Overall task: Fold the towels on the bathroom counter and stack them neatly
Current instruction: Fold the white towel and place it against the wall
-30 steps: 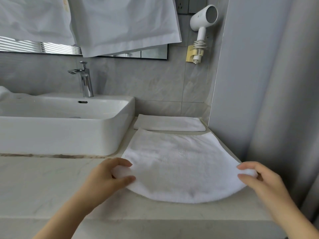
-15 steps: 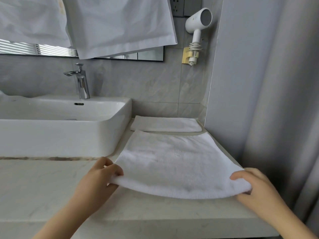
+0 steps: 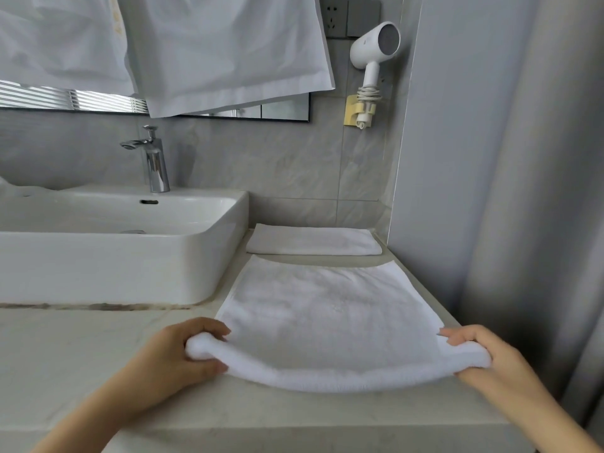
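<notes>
A white towel (image 3: 327, 318) lies spread on the pale stone counter (image 3: 81, 354), to the right of the sink. My left hand (image 3: 176, 354) pinches its near left corner. My right hand (image 3: 487, 354) grips the near right corner. Both corners are lifted off the counter, and the near edge sags between them. Behind it, against the wall, lies a folded white towel (image 3: 313, 240).
A white basin (image 3: 98, 250) with a chrome tap (image 3: 153, 158) stands at the left. A hair dryer (image 3: 372, 53) hangs on the back wall. White cloths (image 3: 225, 50) hang over the mirror. A grey wall and curtain (image 3: 523, 191) close off the right side.
Both hands have closed on the towel's near corners and raised them off the counter. The near edge has thickened and now droops in a curve.
</notes>
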The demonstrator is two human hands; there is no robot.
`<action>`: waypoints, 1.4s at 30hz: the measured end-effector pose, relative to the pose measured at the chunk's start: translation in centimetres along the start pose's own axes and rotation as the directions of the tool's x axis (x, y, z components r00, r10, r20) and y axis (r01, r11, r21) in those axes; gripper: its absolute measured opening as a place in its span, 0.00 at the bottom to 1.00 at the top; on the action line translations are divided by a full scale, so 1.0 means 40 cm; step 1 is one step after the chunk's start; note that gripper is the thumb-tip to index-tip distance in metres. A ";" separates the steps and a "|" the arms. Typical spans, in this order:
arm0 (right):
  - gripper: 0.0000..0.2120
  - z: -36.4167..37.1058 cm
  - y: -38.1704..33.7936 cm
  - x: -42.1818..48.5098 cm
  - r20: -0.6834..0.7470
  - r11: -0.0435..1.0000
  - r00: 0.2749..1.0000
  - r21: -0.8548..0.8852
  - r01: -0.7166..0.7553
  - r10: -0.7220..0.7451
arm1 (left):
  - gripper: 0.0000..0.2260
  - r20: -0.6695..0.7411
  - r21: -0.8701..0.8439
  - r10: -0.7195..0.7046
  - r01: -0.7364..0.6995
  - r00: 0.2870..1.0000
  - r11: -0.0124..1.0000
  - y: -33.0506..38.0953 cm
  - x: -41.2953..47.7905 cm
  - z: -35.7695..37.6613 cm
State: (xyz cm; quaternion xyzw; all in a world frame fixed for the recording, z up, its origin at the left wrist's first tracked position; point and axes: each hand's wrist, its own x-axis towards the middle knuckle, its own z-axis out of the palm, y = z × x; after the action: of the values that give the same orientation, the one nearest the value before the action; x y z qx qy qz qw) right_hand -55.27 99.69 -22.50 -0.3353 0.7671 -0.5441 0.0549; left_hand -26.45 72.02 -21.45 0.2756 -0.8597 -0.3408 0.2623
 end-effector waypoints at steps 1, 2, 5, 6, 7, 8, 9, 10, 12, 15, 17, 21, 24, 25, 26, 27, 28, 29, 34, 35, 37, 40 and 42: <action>0.11 -0.002 0.001 0.000 -0.017 1.000 1.000 0.008 -0.010 0.010 | 0.15 0.013 0.005 0.003 -0.003 1.000 1.000 0.000 -0.001 -0.003; 0.11 -0.004 0.003 0.000 -0.046 0.999 0.999 0.032 -0.015 0.017 | 0.14 -0.002 -0.009 0.001 -0.001 1.000 1.000 -0.004 0.000 -0.006; 0.10 -0.009 0.002 -0.007 -0.145 0.986 0.988 0.162 -0.025 0.049 | 0.08 -0.074 -0.146 -0.041 0.030 0.996 0.989 -0.011 0.002 -0.006; 0.10 -0.010 -0.001 -0.012 -0.149 0.982 0.987 0.184 -0.026 0.055 | 0.06 -0.082 -0.186 -0.056 0.040 0.995 0.982 -0.014 0.004 -0.003; 0.11 -0.011 -0.004 -0.014 -0.132 0.983 0.990 0.184 -0.029 0.054 | 0.05 -0.084 -0.200 -0.065 0.047 0.994 0.979 -0.014 0.005 -0.001; 0.12 -0.011 -0.007 -0.015 -0.098 0.986 0.994 0.167 -0.031 0.048 | 0.06 -0.071 -0.169 -0.056 0.044 0.996 0.985 -0.013 0.008 -0.002; 0.14 -0.011 -0.012 -0.014 -0.053 0.990 0.998 0.134 -0.037 0.044 | 0.10 -0.036 -0.130 -0.046 0.041 0.998 0.991 -0.015 0.011 -0.005; 0.15 -0.008 -0.016 -0.014 -0.008 0.995 0.999 0.092 -0.049 0.050 | 0.14 0.013 -0.075 -0.018 0.019 1.000 0.997 -0.022 0.014 -0.010; 0.17 -0.003 -0.021 -0.009 0.038 0.997 0.996 0.025 -0.080 0.079 | 0.19 0.123 0.052 0.008 -0.015 0.992 0.999 -0.021 0.011 -0.021; 0.12 0.000 -0.016 -0.003 0.004 0.995 0.995 -0.016 -0.102 0.102 | 0.15 0.141 0.139 -0.081 0.061 0.987 0.988 -0.023 0.032 -0.017; 0.09 0.001 -0.013 -0.001 -0.061 0.991 0.989 -0.007 -0.133 0.132 | 0.11 0.153 0.153 -0.191 0.168 0.970 0.974 -0.024 0.040 0.006; 0.04 0.004 -0.019 0.003 -0.202 0.984 0.965 0.098 -0.149 0.166 | 0.10 -0.074 0.019 -0.229 0.231 0.970 0.973 -0.025 0.069 0.027; 0.06 0.019 -0.029 0.010 -0.234 0.983 0.964 0.160 -0.092 0.128 | 0.13 -0.157 -0.097 -0.174 0.160 0.972 0.982 -0.027 0.050 0.017; 0.07 0.025 -0.033 0.013 -0.220 0.983 0.969 0.167 -0.078 0.114 | 0.11 -0.162 -0.117 -0.176 0.158 0.971 0.980 -0.029 0.063 0.025; 0.08 0.030 -0.036 0.017 -0.193 0.981 0.975 0.179 -0.072 0.107 | 0.11 -0.169 -0.145 -0.178 0.154 0.970 0.977 -0.033 0.068 0.030; 0.10 0.033 -0.038 0.020 -0.147 0.977 0.984 0.199 -0.074 0.104 | 0.10 -0.179 -0.173 -0.189 0.158 0.966 0.972 -0.031 0.075 0.031; 0.12 0.036 -0.038 0.023 -0.084 0.974 0.991 0.210 -0.081 0.100 | 0.10 -0.201 -0.208 -0.200 0.157 0.959 0.965 -0.033 0.082 0.031; 0.15 0.037 -0.037 0.026 -0.014 0.975 0.995 0.201 -0.095 0.100 | 0.10 -0.227 -0.241 -0.201 0.145 0.953 0.960 -0.038 0.085 0.031; 0.13 0.043 -0.020 0.039 0.071 0.992 0.991 0.044 -0.118 0.115 | 0.10 -0.292 -0.356 -0.187 0.075 0.938 0.931 -0.047 0.091 0.031; 0.10 0.048 -0.019 0.040 0.030 0.994 0.995 0.050 -0.097 0.096 | 0.10 -0.298 -0.362 -0.176 0.059 0.938 0.930 -0.046 0.091 0.032; 0.07 0.059 -0.025 0.044 -0.078 0.996 0.996 0.076 -0.044 0.049 | 0.10 -0.342 -0.344 -0.142 0.017 0.929 0.939 -0.049 0.095 0.033; 0.04 0.069 -0.045 0.057 -0.198 0.996 0.980 0.087 0.030 -0.012 | 0.10 -0.415 -0.325 -0.111 -0.033 0.903 0.945 -0.048 0.107 0.030; 0.04 0.079 -0.058 0.072 -0.235 0.995 0.971 0.080 0.059 -0.039 | 0.10 -0.440 -0.343 -0.123 -0.040 0.890 0.939 -0.047 0.118 0.029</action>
State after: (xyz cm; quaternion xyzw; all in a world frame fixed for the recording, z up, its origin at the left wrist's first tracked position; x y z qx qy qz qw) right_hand -55.00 95.09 -20.93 -0.2853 0.7356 -0.6135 -0.0346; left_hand -29.98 68.28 -22.32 0.3163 -0.6955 -0.4167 0.4926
